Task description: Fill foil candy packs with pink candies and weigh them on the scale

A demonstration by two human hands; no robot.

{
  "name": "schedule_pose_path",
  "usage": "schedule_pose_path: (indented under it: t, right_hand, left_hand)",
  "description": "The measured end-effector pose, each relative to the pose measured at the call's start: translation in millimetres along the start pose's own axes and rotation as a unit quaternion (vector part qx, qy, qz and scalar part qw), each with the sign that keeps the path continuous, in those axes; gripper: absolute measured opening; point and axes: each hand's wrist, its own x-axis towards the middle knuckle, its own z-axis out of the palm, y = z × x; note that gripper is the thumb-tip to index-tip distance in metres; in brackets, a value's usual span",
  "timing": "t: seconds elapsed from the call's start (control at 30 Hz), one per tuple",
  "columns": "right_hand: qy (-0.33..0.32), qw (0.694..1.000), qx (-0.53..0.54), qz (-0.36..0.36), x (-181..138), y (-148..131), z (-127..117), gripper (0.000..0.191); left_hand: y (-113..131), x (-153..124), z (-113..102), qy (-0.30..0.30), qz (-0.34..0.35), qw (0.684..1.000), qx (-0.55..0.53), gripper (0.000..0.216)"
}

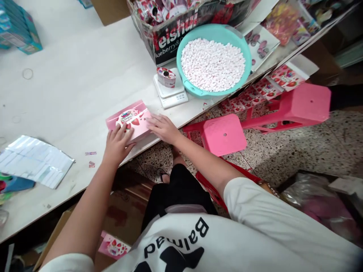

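A pink display box point(140, 127) printed with strawberries lies near the table's front edge. My left hand point(117, 142) grips its left front part, with fingers spread over the printed panel and the thumb at the near side. At the right end, my right hand point(163, 128) holds the box with its fingers on the edge; part of its grip is hidden. Just beyond, a small white scale point(174, 100) carries a strawberry-printed packet roll point(166, 77). To the right of the scale, a turquoise basin point(188, 86) holds many small whitish-pink candies point(212, 64).
Behind the basin stands a black carton point(167, 43) of packets. Stacked blue boxes point(21, 28) are at far left, silver sheets point(36, 160) at left. Pink stools point(225, 135) and strawberry-printed boxes point(266, 88) stand beyond the table edge; an open carton point(61, 230) is below.
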Motion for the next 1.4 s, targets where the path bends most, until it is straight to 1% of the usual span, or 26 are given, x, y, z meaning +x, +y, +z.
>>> schedule_pose_path:
  t: [0.1,0.2,0.27,0.37,0.53,0.67,0.77,0.83,0.97,1.03,1.07,1.1,1.13,1.2,1.23,1.27,1.3,1.33,1.37,1.4]
  right_hand:
    - [-0.002,0.999,0.003,-0.045,4.2,4.3,4.8,0.028]
    - [0.007,0.997,0.021,-0.077,2.5,11.0,12.5,0.03]
    - [0.015,0.996,0.042,-0.079,0.3,13.6,17.3,0.031]
    - [0.037,0.996,0.057,-0.064,-2.5,12.9,23.2,0.031]
    - [0.082,0.995,0.055,-0.025,-7.2,4.6,29.0,0.03]
    - [0.084,0.995,0.058,-0.011,-9.9,1.7,29.9,0.03]
    - [0.082,0.995,0.055,-0.018,-10.4,3.3,31.4,0.029]
    - [0.091,0.994,0.048,-0.025,-11.4,5.6,34.5,0.028]
    - [0.1,0.993,0.047,-0.028,-18.6,10.4,49.1,0.028]
    - [0.099,0.993,0.065,-0.003,-23.5,9.4,58.0,0.029]
    - [0.098,0.992,0.082,0.024,-25.4,6.7,61.0,0.03]
    - [0.098,0.987,0.106,0.065,-26.4,2.3,62.1,0.029]
    - [0.098,0.979,0.136,0.116,-26.3,-3.9,60.8,0.028]
    - [0.097,0.955,0.19,0.207,-23.0,-19.8,51.2,0.022]
    - [0.1,0.942,0.209,0.241,-20.1,-27.9,44.0,0.02]
    - [0.106,0.936,0.216,0.257,-16.5,-34.8,36.3,0.02]
    - [0.115,0.93,0.22,0.27,-12.6,-39.7,29.3,0.021]
    - [0.13,0.92,0.223,0.294,-8.3,-42.2,23.6,0.025]
    - [0.149,0.906,0.224,0.327,-3.8,-42.1,19.5,0.033]
    - [0.161,0.889,0.228,0.362,0.9,-39.9,16.9,0.04]
  left_hand:
    - [-14.1,-7.0,17.5,0.04,0.042,0.998,-0.006,0.046]
    - [-13.2,-10.8,35.3,0.096,0.058,0.994,-0.004,0.046]
    - [-11.0,-12.9,42.1,0.127,0.063,0.99,0.002,0.047]
    - [-10.0,-14.2,45.3,0.155,0.066,0.986,0.01,0.049]
    - [-7.0,-13.9,46.2,0.179,0.066,0.982,0.0,0.051]
    - [-2.4,-15.2,50.5,0.2,0.052,0.978,0.0,0.05]
    - [-2.1,-17.2,52.6,0.195,0.05,0.98,0.005,0.051]
    - [-3.3,-19.2,54.3,0.19,0.048,0.981,0.003,0.051]
    - [-4.2,-24.1,66.3,0.172,0.027,0.985,-0.009,0.054]
    - [-1.0,-26.1,74.2,0.172,0.005,0.985,-0.011,0.055]
    - [2.0,-26.9,76.2,0.175,-0.009,0.984,-0.016,0.055]
    - [5.9,-27.4,75.9,0.176,-0.024,0.984,-0.027,0.054]
    - [10.3,-27.6,72.5,0.172,-0.04,0.983,-0.046,0.051]
    - [19.1,-26.7,56.8,0.142,-0.078,0.979,-0.124,0.043]
    - [22.7,-25.5,45.7,0.133,-0.125,0.966,-0.186,0.041]
    - [25.4,-23.5,34.1,0.137,-0.193,0.938,-0.253,0.042]
    - [27.1,-20.9,23.0,0.156,-0.272,0.896,-0.314,0.046]
    - [27.9,-17.6,13.8,0.184,-0.351,0.844,-0.361,0.051]
    - [28.4,-13.7,7.0,0.21,-0.415,0.794,-0.39,0.056]
    - [28.9,-9.7,3.0,0.229,-0.459,0.757,-0.405,0.058]
